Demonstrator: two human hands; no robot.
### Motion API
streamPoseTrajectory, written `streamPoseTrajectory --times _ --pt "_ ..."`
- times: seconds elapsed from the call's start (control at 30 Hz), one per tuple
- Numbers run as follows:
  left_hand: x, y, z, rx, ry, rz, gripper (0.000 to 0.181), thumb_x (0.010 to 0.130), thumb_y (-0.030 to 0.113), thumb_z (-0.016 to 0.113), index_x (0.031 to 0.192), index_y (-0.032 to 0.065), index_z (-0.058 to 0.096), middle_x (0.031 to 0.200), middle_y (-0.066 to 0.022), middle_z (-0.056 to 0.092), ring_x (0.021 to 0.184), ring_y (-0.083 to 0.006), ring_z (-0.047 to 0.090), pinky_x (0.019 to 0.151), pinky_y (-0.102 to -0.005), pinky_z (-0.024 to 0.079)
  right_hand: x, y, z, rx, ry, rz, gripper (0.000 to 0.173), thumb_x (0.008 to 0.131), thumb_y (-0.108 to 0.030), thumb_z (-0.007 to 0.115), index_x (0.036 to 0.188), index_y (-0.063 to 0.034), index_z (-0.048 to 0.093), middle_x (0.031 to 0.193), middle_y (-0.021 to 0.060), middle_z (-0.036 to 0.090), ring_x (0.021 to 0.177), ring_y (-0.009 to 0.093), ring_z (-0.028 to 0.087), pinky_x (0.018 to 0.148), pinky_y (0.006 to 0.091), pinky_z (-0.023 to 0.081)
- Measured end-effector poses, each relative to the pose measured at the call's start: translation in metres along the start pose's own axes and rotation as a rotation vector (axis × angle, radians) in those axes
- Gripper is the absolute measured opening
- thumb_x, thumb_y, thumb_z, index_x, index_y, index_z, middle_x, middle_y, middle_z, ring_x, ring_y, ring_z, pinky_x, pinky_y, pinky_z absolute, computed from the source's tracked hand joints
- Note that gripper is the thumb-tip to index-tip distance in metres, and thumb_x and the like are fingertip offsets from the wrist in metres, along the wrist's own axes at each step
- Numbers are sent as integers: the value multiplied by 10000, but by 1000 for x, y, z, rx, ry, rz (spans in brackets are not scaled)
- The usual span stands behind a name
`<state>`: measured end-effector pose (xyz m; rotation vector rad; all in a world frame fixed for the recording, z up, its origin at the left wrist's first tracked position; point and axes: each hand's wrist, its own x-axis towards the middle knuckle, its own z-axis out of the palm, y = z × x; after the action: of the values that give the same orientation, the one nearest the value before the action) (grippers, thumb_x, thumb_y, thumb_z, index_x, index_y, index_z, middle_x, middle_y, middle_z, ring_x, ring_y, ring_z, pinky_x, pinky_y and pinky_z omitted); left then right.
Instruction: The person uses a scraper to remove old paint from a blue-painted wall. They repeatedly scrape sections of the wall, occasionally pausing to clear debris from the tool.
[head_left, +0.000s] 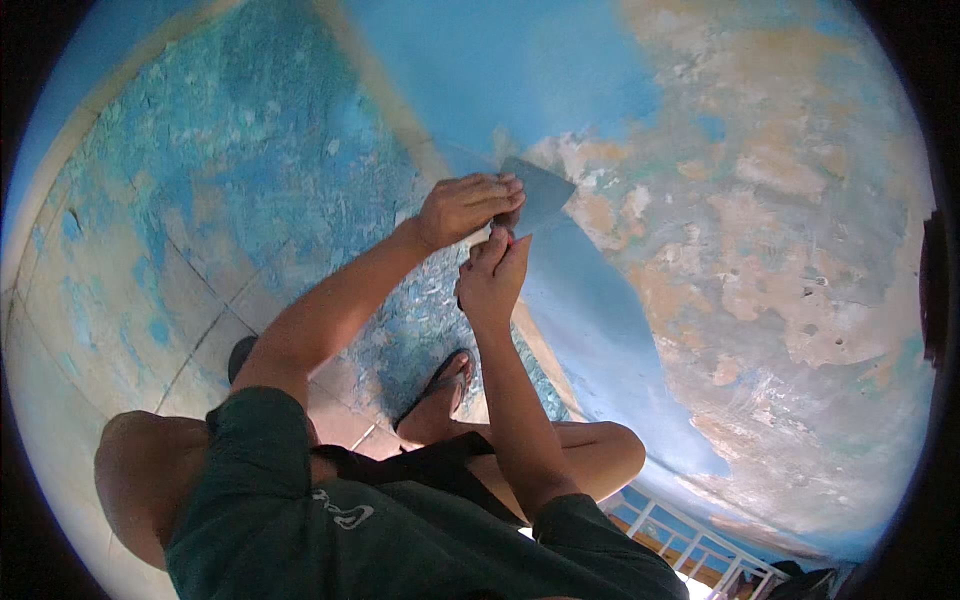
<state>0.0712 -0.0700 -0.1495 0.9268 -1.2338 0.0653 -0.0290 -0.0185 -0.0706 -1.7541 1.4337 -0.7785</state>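
Note:
A wide-bladed paint scraper meets the wall at the edge between blue paint and bare plaster. My right hand is closed around its handle, of which a bit of red shows near the thumb. Bent across the base of the blade are the fingers of my left hand, which hide part of the tool. Blue paint still covers a curved band of the wall. To the right, the stripped wall shows patchy grey, beige and pale plaster.
Blue paint flakes lie thick over the tiled floor. A beige baseboard strip runs along the wall's foot. My sandalled foot stands close to it. A white metal railing is at lower right.

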Motion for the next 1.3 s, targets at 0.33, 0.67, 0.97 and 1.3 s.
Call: streamPoseTrajectory --times 0.33,0.67,0.97,1.3 --pt "11 -3 -2 -29 105 -83 386 737 47 749 1118 106 738 1165 -67 708 1129 -246 665 937 -384 564 23 10 2 120 -92 -93 272 1079 -221 380 1282 -42 413 689 -1 498 483 52 407 394 218 360" --pt "17 0 -6 24 44 -92 313 769 78 757 1081 100 738 1164 -47 709 1136 -228 663 933 -366 570 26 9 3 83 -81 -70 441 1067 -305 380 1405 -22 394 803 50 587 589 96 535 512 283 448" --pt "51 -7 -21 -31 200 -225 304 802 82 726 1105 77 731 1129 -70 721 1120 -250 670 938 -355 541 64 -29 15 -61 -131 -384 381 1071 -201 380 1408 -23 397 946 56 612 520 64 443 468 225 383" --pt "29 -9 -12 -57 254 -160 303 766 20 751 1065 66 748 1040 -101 733 930 -262 701 824 -362 579 32 -44 5 12 -159 -231 432 1067 -231 386 1435 -7 412 1140 105 654 624 72 499 549 260 425"
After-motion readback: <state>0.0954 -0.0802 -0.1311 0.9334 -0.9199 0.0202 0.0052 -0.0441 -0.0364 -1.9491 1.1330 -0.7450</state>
